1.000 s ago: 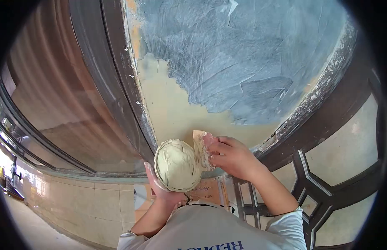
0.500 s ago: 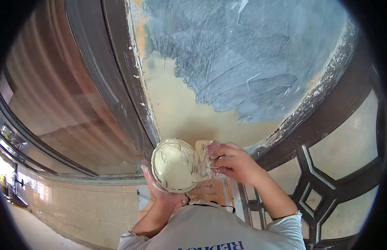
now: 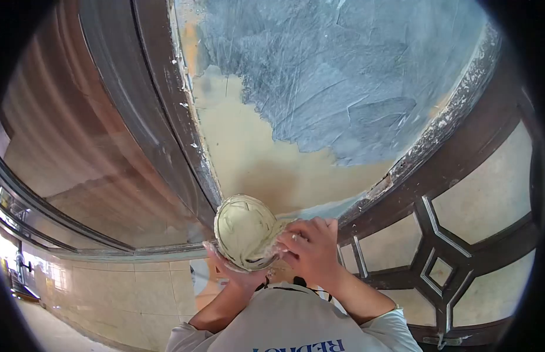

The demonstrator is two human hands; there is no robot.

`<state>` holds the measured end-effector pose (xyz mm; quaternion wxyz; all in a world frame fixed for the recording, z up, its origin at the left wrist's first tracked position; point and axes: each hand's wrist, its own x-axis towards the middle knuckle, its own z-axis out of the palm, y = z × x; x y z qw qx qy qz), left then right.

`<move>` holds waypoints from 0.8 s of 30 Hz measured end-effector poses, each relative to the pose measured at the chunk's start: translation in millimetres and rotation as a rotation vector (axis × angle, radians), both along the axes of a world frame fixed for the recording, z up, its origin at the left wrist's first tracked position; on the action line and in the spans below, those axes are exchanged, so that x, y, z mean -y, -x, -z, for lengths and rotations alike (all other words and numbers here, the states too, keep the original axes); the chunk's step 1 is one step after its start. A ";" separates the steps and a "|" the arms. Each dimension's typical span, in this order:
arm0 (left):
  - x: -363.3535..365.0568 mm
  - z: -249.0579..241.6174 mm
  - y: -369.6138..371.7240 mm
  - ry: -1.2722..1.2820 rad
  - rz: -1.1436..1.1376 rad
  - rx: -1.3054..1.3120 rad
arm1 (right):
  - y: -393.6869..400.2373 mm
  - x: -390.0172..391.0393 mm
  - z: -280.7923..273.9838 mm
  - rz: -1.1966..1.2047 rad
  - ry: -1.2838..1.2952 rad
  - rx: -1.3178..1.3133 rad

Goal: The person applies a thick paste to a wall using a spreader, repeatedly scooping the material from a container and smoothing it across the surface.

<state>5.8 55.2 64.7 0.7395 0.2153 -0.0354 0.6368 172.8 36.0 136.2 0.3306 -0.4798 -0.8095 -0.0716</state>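
Observation:
A round bowl of pale, creamy putty (image 3: 244, 227) rests in my left hand (image 3: 240, 271), whose fingers cup it from the left and below. My right hand (image 3: 313, 246) is closed at the bowl's right edge, with putty smeared over the fingers. It grips a flat putty scraper (image 3: 277, 230), mostly hidden by the hand and the putty; its blade meets the putty at the rim. Ahead is a wall panel (image 3: 343, 88) with a rough grey-blue coat above and a bare beige band (image 3: 272, 176) below.
A dark wooden frame (image 3: 158, 117) borders the panel on the left, beside brown glass (image 3: 79, 135). To the right stands a dark lattice door (image 3: 422, 205) with pale panes. Low on the left runs a tiled wall (image 3: 120, 287). Cardboard (image 3: 205, 284) lies below the bowl.
My right hand has moved left and slightly down, bringing the scraper from beside the bowl onto its right rim. The bowl tilts a little, and the view has shifted slightly.

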 end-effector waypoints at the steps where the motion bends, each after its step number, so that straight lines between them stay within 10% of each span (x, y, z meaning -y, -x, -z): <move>1: 0.3 0.7 -1.3 0.124 -0.103 -0.091 | 1.4 -2.5 -1.5 0.033 -0.019 -0.020; 15: -4.1 34.2 10.1 -0.169 -0.101 -0.022 | -14.3 -17.7 -26.2 -0.098 -0.022 0.130; 18: 1.6 65.0 18.7 0.191 -0.358 -0.389 | -13.6 -18.7 -34.0 -0.045 -0.035 0.015; 20: 3.5 62.4 19.7 -0.461 -1.084 -1.533 | -20.9 -20.8 -37.8 -0.032 -0.023 -0.072; 21: 3.7 59.2 19.2 -0.462 -1.085 -1.532 | -26.2 -22.1 -39.6 -0.024 -0.024 -0.089; 24: 2.8 24.2 14.1 -0.218 -0.325 -0.411 | -34.9 -22.7 -40.2 0.008 -0.006 -0.131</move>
